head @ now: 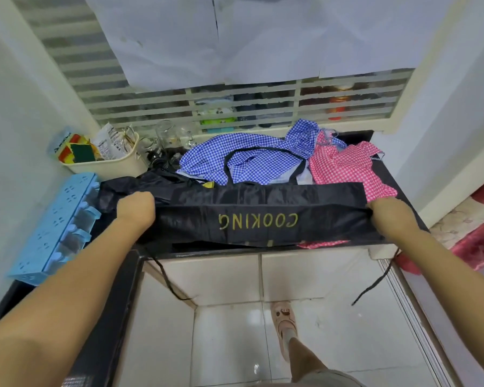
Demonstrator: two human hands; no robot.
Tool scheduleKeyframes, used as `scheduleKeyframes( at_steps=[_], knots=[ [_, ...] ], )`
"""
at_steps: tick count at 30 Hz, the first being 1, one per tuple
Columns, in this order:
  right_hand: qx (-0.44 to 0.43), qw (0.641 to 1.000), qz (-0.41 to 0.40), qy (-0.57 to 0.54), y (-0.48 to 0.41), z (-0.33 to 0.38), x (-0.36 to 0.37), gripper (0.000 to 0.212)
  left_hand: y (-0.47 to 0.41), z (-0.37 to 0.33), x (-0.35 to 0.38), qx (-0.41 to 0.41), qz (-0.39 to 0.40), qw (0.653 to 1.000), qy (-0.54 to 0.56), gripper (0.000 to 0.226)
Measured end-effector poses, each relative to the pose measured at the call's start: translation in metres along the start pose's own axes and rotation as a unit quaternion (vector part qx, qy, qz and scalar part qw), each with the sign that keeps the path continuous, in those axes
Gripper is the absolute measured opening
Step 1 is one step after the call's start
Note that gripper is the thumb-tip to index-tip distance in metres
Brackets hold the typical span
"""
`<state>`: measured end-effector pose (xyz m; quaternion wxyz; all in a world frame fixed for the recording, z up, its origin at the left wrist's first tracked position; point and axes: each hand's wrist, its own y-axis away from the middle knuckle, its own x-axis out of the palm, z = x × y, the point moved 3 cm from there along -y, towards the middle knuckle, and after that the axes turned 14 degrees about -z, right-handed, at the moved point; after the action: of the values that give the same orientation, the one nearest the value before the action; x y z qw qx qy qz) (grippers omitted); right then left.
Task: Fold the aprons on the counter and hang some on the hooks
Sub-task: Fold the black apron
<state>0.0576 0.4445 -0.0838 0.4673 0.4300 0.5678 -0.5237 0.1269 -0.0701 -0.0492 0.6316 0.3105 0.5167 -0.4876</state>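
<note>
Left hand [136, 209] grips one end of the shiny black cloth apron with gold letters [263, 213] | right hand [386, 212] grips the other end | apron stretched flat on the dark bench [355, 136]

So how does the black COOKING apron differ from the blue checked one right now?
The black apron is plain with gold lettering; the blue checked apron is patterned all over. The black apron is pulled out flat between the left hand and the right hand at the front edge; the blue checked apron lies crumpled behind it, untouched by either hand. Both are on the counter.
</note>
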Motion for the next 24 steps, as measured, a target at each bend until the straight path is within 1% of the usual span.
scheduleKeyframes(
  at_steps=[4,7,8,12,16,19,22,24],
  knots=[
    [0.020,0.999,0.038,-0.021,-0.046,0.003,0.005,0.023,-0.039,-0.005,-0.010,-0.032,0.010,0.997,0.065,0.015],
    [0.067,0.993,0.092,-0.033,-0.080,0.002,0.017,0.022,-0.066,-0.006,0.002,-0.069,0.028,0.990,0.119,0.010],
    [0.069,0.992,0.099,-0.038,-0.088,0.004,0.021,0.022,-0.073,-0.007,0.007,-0.080,0.031,0.987,0.136,0.009],
    [0.060,0.989,0.130,-0.041,-0.118,0.007,0.037,0.019,-0.107,-0.018,0.033,-0.127,0.048,0.968,0.209,0.023],
    [0.042,0.988,0.145,-0.042,-0.147,0.000,0.070,0.019,-0.141,-0.035,0.068,-0.185,0.096,0.943,0.258,0.015],
    [0.038,0.988,0.139,-0.050,-0.161,-0.004,0.093,0.017,-0.154,-0.047,0.086,-0.246,0.119,0.926,0.261,0.029],
    [0.054,0.985,0.143,-0.078,-0.165,-0.009,0.113,0.015,-0.158,-0.058,0.098,-0.275,0.102,0.905,0.308,0.025],
    [0.068,0.982,0.154,-0.081,-0.164,-0.013,0.125,0.015,-0.160,-0.065,0.103,-0.292,0.073,0.888,0.347,0.021]
  ],
)
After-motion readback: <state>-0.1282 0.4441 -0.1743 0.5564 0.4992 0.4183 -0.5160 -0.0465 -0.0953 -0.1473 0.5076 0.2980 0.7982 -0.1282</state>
